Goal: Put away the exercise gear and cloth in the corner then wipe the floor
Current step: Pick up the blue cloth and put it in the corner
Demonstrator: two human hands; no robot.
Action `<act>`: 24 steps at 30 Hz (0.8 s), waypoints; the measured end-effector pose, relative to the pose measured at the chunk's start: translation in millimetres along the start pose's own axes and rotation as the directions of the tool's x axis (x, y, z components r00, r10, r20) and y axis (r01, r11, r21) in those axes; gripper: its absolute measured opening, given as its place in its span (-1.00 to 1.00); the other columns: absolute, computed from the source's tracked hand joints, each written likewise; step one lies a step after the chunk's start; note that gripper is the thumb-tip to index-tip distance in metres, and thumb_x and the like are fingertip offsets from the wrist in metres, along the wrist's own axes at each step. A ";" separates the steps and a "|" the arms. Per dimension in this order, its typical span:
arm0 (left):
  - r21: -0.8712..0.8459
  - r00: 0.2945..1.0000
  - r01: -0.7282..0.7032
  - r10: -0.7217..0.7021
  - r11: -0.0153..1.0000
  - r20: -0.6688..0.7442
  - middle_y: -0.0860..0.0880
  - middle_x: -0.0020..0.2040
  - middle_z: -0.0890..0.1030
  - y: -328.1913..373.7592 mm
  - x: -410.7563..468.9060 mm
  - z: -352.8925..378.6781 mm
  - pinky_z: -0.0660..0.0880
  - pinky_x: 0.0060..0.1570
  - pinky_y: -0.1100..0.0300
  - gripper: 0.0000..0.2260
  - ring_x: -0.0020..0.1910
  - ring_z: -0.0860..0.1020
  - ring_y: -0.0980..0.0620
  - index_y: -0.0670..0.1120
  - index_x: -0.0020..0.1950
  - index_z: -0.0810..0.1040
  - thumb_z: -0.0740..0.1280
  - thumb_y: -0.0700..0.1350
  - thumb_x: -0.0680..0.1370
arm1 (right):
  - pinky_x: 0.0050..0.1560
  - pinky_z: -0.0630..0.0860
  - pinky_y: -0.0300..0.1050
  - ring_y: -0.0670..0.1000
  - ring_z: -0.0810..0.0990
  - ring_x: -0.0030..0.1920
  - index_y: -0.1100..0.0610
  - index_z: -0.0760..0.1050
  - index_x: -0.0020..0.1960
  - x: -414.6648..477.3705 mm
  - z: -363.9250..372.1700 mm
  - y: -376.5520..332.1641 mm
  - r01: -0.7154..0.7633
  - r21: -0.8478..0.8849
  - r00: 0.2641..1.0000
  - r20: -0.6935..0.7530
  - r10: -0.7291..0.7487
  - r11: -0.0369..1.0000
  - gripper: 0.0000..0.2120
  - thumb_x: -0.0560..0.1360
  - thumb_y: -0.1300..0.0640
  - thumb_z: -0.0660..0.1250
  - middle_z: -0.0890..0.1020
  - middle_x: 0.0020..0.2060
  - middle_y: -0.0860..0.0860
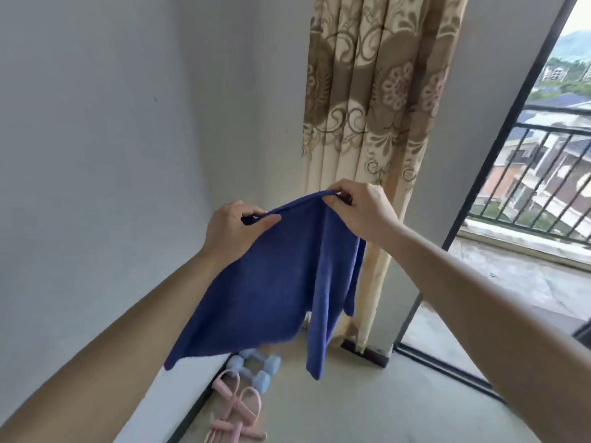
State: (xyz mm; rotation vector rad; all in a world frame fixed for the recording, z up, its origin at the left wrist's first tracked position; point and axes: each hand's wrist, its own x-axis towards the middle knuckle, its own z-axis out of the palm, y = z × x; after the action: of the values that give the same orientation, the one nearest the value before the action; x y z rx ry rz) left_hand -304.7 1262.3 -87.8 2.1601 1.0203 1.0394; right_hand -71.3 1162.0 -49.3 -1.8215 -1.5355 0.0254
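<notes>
A blue cloth hangs in the air in front of me, held by its top edge. My left hand pinches the left end of that edge. My right hand pinches the right end, a little higher. The cloth droops in folds towards the floor. Below it, by the wall's foot, lie light blue dumbbells, partly hidden by the cloth. Nearer to me lies a pink resistance band with looped handles, running out of the frame's bottom.
A grey wall fills the left, meeting a patterned beige curtain in the corner. At right an open sliding door with a dark frame leads to a railed balcony. Grey concrete floor spreads below.
</notes>
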 end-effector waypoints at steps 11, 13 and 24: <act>0.248 0.958 -0.134 0.189 0.959 -0.214 0.13 -0.18 0.65 -27.9 239.7 -6.0 0.39 -0.16 0.43 -0.92 -0.26 0.54 0.21 -0.03 -0.01 0.70 0.43 -0.09 0.54 | -0.29 0.57 -0.02 0.08 0.63 -0.17 -0.01 0.49 0.24 254.5 25.0 43.0 0.490 -0.236 0.861 -0.018 -0.508 0.839 -0.77 0.60 0.15 0.27 0.58 0.09 -0.07; 0.445 0.939 -0.200 0.301 0.873 -0.169 0.04 -0.17 0.64 -29.1 274.9 -16.3 0.39 -0.17 0.29 -0.93 -0.23 0.54 0.08 -0.05 -0.02 0.69 0.43 -0.10 0.54 | -0.45 0.52 -0.05 0.12 0.60 -0.31 0.02 0.49 0.23 300.0 32.4 45.7 0.596 -0.323 0.779 0.011 -0.627 0.735 -0.70 0.57 0.29 0.28 0.55 0.09 -0.02; 0.959 0.862 -0.116 0.506 0.258 -0.032 -0.12 -0.26 0.52 4.0 441.8 -69.2 0.27 -0.48 0.16 -0.80 -0.30 0.50 -0.14 -0.20 -0.07 0.56 0.44 -0.41 0.38 | -0.16 0.55 0.07 0.12 0.54 -0.14 0.14 0.42 0.30 523.7 52.9 13.4 0.740 -0.219 0.651 -0.001 -0.759 0.635 -0.61 0.52 0.39 0.18 0.47 0.18 0.10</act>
State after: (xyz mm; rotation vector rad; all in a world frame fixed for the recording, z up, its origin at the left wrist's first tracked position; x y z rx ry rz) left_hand -174.5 1626.0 137.4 3.3695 1.7157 1.1603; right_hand 64.1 1638.2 130.1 -1.1452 -2.1796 -0.6325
